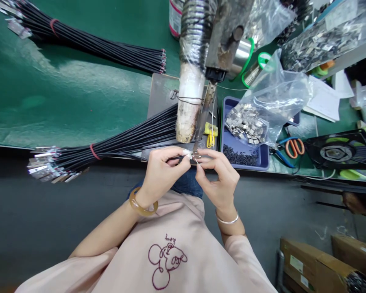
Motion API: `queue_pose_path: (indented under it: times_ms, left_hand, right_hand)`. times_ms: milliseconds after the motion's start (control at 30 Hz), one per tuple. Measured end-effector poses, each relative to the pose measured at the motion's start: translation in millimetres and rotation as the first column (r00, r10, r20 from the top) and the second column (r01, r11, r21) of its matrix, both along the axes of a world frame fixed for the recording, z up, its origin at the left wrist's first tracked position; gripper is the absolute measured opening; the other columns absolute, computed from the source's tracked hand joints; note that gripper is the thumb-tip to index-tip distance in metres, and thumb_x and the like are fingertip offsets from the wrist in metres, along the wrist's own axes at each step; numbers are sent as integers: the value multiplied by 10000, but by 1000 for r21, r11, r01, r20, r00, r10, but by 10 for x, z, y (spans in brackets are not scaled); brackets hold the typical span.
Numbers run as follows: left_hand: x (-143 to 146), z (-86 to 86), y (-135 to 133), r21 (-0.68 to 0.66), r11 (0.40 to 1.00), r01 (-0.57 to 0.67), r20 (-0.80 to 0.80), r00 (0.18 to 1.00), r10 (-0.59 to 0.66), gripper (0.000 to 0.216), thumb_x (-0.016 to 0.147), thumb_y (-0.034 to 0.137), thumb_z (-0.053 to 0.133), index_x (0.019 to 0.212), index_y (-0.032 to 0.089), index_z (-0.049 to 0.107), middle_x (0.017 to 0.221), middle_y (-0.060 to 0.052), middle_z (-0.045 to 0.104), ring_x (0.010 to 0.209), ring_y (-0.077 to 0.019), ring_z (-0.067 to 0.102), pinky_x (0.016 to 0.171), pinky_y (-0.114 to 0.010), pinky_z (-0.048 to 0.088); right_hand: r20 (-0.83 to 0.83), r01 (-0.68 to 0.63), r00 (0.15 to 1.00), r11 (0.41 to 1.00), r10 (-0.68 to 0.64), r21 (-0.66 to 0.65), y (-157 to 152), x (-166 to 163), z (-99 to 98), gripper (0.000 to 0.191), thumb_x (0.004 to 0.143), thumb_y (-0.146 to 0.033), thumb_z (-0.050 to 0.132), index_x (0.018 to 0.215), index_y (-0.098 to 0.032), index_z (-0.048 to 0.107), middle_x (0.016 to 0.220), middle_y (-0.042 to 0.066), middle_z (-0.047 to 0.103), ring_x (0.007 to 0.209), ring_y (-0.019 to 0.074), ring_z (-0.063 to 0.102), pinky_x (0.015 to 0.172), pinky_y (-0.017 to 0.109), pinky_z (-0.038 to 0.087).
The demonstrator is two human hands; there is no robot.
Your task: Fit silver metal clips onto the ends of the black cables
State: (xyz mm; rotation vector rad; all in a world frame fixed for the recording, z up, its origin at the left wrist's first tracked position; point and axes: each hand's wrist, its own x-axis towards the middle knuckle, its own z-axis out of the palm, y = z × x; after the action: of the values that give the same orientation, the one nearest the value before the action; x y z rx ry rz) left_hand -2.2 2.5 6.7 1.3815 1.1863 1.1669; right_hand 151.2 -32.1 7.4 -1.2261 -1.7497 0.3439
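My left hand [167, 167] is closed at the table edge, pinching the end of a black cable [134, 156] from the bundle. White material wraps one of its fingertips. Opposite it, my right hand [218, 175] pinches a thin pale strand that looks like solder wire [197, 161]. Between both sets of fingertips sits a small metal connector [197, 155], just under the tip of a soldering iron [205, 118]. The fingers partly hide the joint. Leftward, the cable bundle [118, 140] is tied with a red band, its metal-plugged ends past the table edge.
A second tied cable bundle [103, 44] lies at the back left. A taped duct hose [190, 89] hangs beside the iron. To the right are a blue tray [265, 158] with metal shells and black bits, solder spools [256, 69], pliers [294, 147] and a black fan [341, 148].
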Motion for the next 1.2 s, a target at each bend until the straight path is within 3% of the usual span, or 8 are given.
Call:
queue_pose_path:
  times_ms: [300, 467, 667, 833, 900, 1000, 1100, 1200]
  left_hand:
    - [0, -12, -4, -9, 1000, 7, -18, 1000, -7, 139, 788, 154, 635, 700, 118, 736, 607, 14, 616, 486, -41, 379, 445, -155, 313]
    - [-7, -7, -9, -1, 1000, -15, -8, 1000, 15, 130, 780, 171, 645, 698, 119, 732, 642, 1, 634, 504, -53, 414, 458, -163, 352]
    - [-10, -51, -6, -75, 995, 58, 14, 998, -58, 123, 782, 170, 626, 714, 126, 718, 666, -6, 640, 594, -97, 549, 532, -175, 444]
    - [-21, -75, -26, -62, 996, 72, -33, 997, -74, 113, 782, 166, 635, 684, 132, 681, 515, 52, 470, 471, -54, 384, 450, -175, 308]
    - [-39, -85, -41, -63, 995, 82, -11, 997, -82, 110, 806, 185, 645, 717, 131, 681, 531, 40, 525, 479, -64, 444, 472, -183, 355]
    - [-78, -91, -59, -60, 989, 138, 73, 988, -133, 101, 852, 214, 653, 814, 134, 702, 709, -25, 702, 597, -105, 611, 550, -194, 463]
    - [-113, -76, -66, -71, 978, 198, 130, 974, -187, 99, 868, 220, 653, 864, 141, 712, 787, -42, 745, 682, -125, 676, 576, -184, 494]
    - [-120, -56, -63, -91, 974, 207, 149, 970, -192, 90, 872, 210, 639, 850, 141, 693, 741, -25, 718, 699, -125, 687, 599, -173, 508]
  right_hand:
    - [28, 37, 999, 999, -38, 22, 36, -14, -6, 160, 875, -70, 654, 868, -230, 655, 985, 36, 770, 992, 179, 742, 881, 360, 630]
    - [22, 59, 998, 998, -59, 29, 25, -37, 7, 156, 866, -73, 672, 862, -229, 675, 1004, 33, 770, 976, 170, 744, 873, 338, 629]
    - [40, 52, 998, 999, -51, -2, -50, -29, 14, 142, 866, -87, 642, 858, -228, 628, 1121, 81, 762, 952, 187, 768, 857, 359, 646]
    - [147, 71, 985, 992, -86, 101, -80, -43, -2, 183, 885, -77, 643, 956, -245, 638, 1047, 63, 782, 987, 186, 757, 835, 337, 642]
    - [154, 99, 981, 986, -119, 134, -83, -58, -24, 191, 882, -70, 655, 955, -247, 643, 1023, 54, 779, 938, 169, 756, 790, 304, 641]
    - [15, 133, 991, 991, -133, 2, -73, -70, -40, 130, 889, -105, 670, 886, -234, 655, 959, 33, 755, 860, 146, 750, 697, 259, 640]
    - [-175, 69, 979, 973, -109, -218, -53, -61, -20, 84, 904, -178, 677, 830, -207, 651, 964, 32, 736, 809, 130, 746, 656, 241, 639]
    - [-184, 46, 979, 974, -88, -221, -30, -48, 10, 108, 896, -184, 679, 794, -201, 647, 968, 35, 746, 804, 137, 742, 675, 267, 636]
